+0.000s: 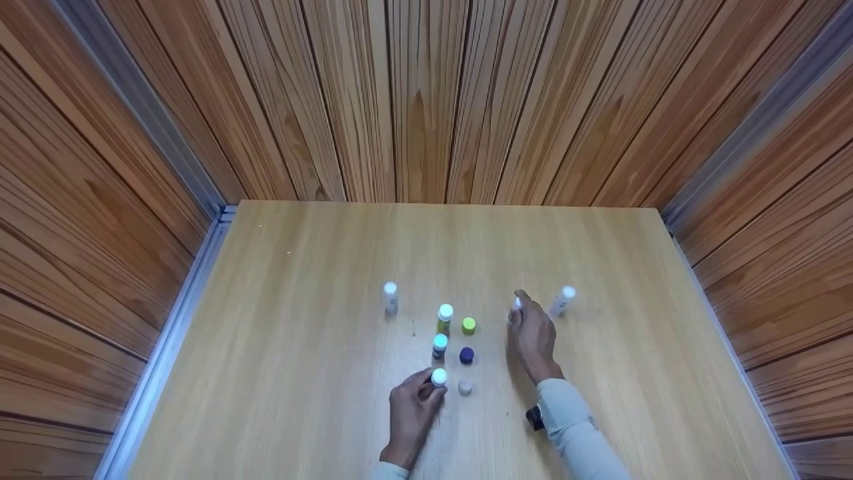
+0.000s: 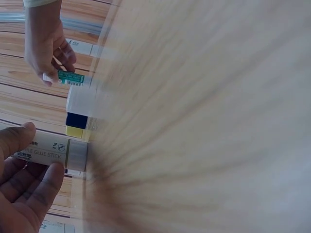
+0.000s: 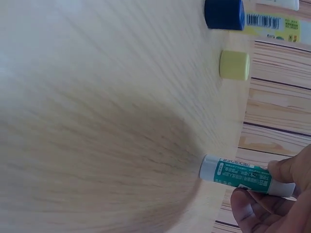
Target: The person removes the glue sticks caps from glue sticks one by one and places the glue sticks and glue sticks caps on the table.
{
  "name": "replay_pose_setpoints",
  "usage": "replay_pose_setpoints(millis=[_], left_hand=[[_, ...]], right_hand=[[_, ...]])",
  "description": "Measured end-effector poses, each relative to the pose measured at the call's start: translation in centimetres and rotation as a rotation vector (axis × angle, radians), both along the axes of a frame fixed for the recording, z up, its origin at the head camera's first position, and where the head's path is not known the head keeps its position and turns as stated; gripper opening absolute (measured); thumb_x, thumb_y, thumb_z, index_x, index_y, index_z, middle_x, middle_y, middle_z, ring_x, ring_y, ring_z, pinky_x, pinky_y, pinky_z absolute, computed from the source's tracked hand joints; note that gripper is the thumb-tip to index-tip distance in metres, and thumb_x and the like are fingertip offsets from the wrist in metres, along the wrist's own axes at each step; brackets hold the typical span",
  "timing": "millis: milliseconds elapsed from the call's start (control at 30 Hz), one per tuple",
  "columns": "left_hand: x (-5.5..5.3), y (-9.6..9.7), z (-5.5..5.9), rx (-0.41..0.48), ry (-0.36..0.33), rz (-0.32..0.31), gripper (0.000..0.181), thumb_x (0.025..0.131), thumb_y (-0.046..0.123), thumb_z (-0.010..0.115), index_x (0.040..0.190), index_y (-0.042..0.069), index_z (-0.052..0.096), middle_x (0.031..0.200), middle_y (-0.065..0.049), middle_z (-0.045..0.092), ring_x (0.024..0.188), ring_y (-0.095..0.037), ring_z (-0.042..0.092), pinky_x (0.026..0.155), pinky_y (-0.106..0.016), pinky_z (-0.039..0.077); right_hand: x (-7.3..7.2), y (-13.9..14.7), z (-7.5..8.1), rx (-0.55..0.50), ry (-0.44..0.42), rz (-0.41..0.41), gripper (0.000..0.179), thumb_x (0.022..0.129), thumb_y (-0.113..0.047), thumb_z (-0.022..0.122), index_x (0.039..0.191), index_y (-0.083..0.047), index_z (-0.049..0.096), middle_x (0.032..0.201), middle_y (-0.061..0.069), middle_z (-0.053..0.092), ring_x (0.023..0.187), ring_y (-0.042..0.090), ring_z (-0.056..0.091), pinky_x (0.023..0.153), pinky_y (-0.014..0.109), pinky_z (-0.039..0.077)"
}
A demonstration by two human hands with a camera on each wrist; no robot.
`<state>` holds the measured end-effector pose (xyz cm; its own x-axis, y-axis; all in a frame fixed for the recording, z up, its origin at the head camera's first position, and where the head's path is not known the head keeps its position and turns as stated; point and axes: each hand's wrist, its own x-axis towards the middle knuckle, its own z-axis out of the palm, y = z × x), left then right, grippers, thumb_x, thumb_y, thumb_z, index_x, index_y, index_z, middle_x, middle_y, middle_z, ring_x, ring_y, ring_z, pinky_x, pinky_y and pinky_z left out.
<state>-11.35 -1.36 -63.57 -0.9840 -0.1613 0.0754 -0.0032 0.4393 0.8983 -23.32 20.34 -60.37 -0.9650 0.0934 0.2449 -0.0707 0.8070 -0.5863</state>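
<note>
My left hand point(image 1: 413, 407) grips a pale glue stick point(image 2: 46, 149) upright by its sides; "GLUE STICK" is printed on its label. In the right hand point(image 1: 535, 337), a glue stick with a green label and white ends point(image 3: 242, 175) is pinched between thumb and fingers, its lower end at the tabletop. Beyond the left hand stand a dark-labelled glue stick point(image 1: 439, 347) and a yellow-labelled one point(image 1: 444, 319), both with white tops. Beside this row sit a yellow-green cap point(image 1: 468, 325), a dark blue cap point(image 1: 466, 355) and a whitish cap point(image 1: 464, 387).
One white glue stick point(image 1: 390, 298) stands at the far left of the group, another point(image 1: 563, 301) just right of the right hand. The wooden tabletop point(image 1: 286, 373) is bounded by plank walls point(image 1: 426, 100) and a metal rail point(image 1: 176, 333) on the left.
</note>
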Motion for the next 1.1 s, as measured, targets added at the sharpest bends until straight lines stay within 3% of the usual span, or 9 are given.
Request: replay_pose_setpoints(millis=[267,433,633,833,1100], left_hand=[[0.0,-0.1,-0.1,0.014,-0.007,-0.009,0.033,0.076,0.002,0.078,0.109,0.005,0.071,0.103,-0.006,0.071,0.094,-0.018,0.069,0.075,-0.019,0.055],[0.1,-0.3,-0.1,0.029,0.032,-0.013,0.033,0.075,0.001,0.079,0.108,0.005,0.071,0.101,-0.007,0.072,0.093,-0.018,0.069,0.075,-0.020,0.055],[0.0,-0.2,0.0,0.012,0.064,-0.029,0.032,0.076,0.001,0.078,0.106,0.005,0.070,0.100,-0.006,0.071,0.094,-0.019,0.069,0.076,-0.020,0.055],[0.0,0.2,0.2,-0.041,0.021,0.001,0.033,0.074,0.004,0.080,0.106,0.007,0.071,0.101,-0.003,0.071,0.095,-0.017,0.068,0.076,-0.022,0.056],[0.2,0.3,1.2,-0.069,-0.057,0.021,0.044,0.072,0.008,0.083,0.113,0.012,0.067,0.107,0.000,0.069,0.099,-0.017,0.066,0.078,-0.027,0.056]], right_hand=[[2.8,-0.3,0.0,-0.001,0.013,0.019,0.037,0.093,-0.004,0.059,0.131,-0.002,0.056,0.105,0.015,0.066,0.094,0.030,0.064,0.081,0.046,0.053],[4.1,-0.4,-0.1,-0.003,0.043,0.031,0.036,0.092,-0.003,0.062,0.128,-0.002,0.058,0.111,0.019,0.066,0.100,0.034,0.064,0.082,0.047,0.054],[5.2,-0.5,0.2,-0.041,0.047,0.001,0.037,0.089,0.000,0.066,0.125,-0.003,0.060,0.103,0.015,0.068,0.089,0.028,0.066,0.076,0.045,0.054],[6.5,-0.9,1.2,-0.093,0.023,-0.008,0.039,0.090,-0.001,0.065,0.128,-0.005,0.058,0.110,0.015,0.067,0.097,0.030,0.065,0.082,0.047,0.054],[8.1,-1.6,2.1,-0.157,-0.043,-0.032,0.039,0.091,-0.005,0.064,0.130,-0.006,0.058,0.116,0.012,0.067,0.098,0.027,0.065,0.075,0.041,0.056]])
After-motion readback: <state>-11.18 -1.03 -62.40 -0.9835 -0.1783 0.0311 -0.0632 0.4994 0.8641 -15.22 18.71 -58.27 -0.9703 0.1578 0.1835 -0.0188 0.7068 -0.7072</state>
